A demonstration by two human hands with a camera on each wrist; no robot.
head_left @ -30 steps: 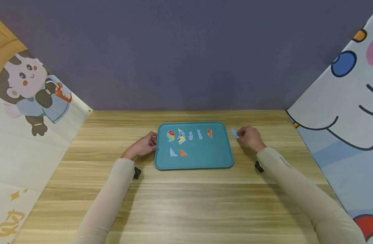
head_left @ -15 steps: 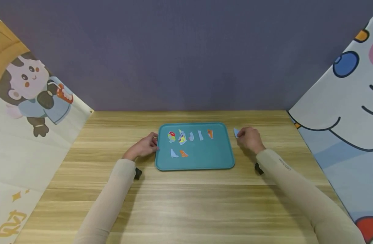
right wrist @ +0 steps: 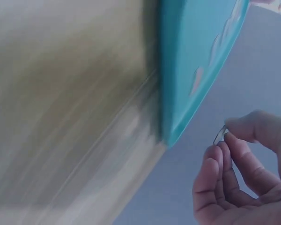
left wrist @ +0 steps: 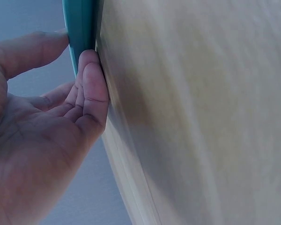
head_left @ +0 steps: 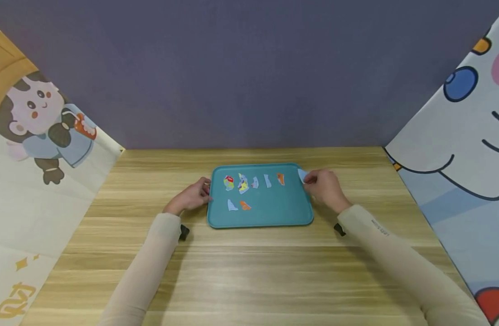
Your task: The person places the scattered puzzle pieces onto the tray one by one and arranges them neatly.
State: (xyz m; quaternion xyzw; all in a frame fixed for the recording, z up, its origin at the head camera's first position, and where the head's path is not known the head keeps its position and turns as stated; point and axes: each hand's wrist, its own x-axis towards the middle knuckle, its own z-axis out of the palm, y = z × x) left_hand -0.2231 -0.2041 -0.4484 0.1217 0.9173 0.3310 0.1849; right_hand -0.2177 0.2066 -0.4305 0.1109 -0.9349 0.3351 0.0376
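My right hand pinches a pale torn paper piece between thumb and fingertips, above the right rim of the teal tray. In the right wrist view the piece appears edge-on as a thin sliver, apart from the tray. My left hand holds the tray's left edge. In the left wrist view the thumb touches the rim and the curled fingers lie against its outer side, close to the table. Several torn pieces lie on the tray, among them a red-yellow one and an orange one.
The wooden table extends around the tray. A dark blue-grey wall rises behind it. Cartoon-printed panels flank the table on both sides.
My right hand has moved left with the pale paper piece, from beside the tray to over its right rim. The left hand stays at the tray's left edge, and the other pieces lie as before.
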